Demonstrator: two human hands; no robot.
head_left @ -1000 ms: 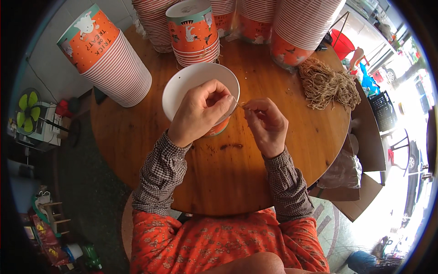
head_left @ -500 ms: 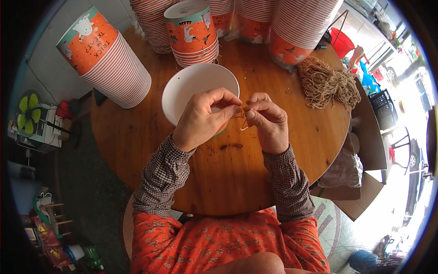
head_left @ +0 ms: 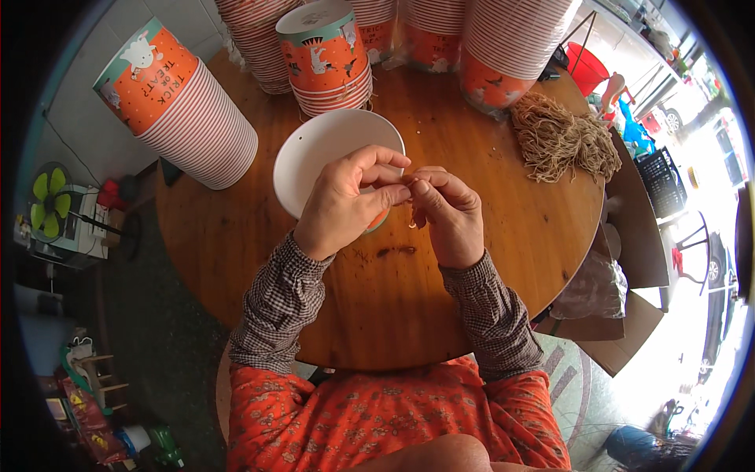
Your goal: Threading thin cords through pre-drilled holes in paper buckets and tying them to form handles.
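Note:
My left hand (head_left: 342,200) and my right hand (head_left: 452,216) meet over the round table, thumbs and fingertips pinched together. Between them is a thin tan cord (head_left: 412,224); a short bit of it dangles below the right fingertips, and the rest is hidden by my fingers. Just behind my left hand a paper bucket (head_left: 314,145) lies tipped, its white inside facing me and a small hole near its rim. An orange and green strip of its outside shows below my left fingers.
A tall stack of nested orange buckets (head_left: 193,110) leans at the left. More stacks (head_left: 326,59) stand along the back, some in clear plastic (head_left: 491,79). A bundle of tan cords (head_left: 562,141) lies at the right edge. Beside the table is an open cardboard box (head_left: 621,338).
My right hand has moved left, so its fingertips now touch those of my left hand. Less of the cord shows between them. The bucket appears slightly further left.

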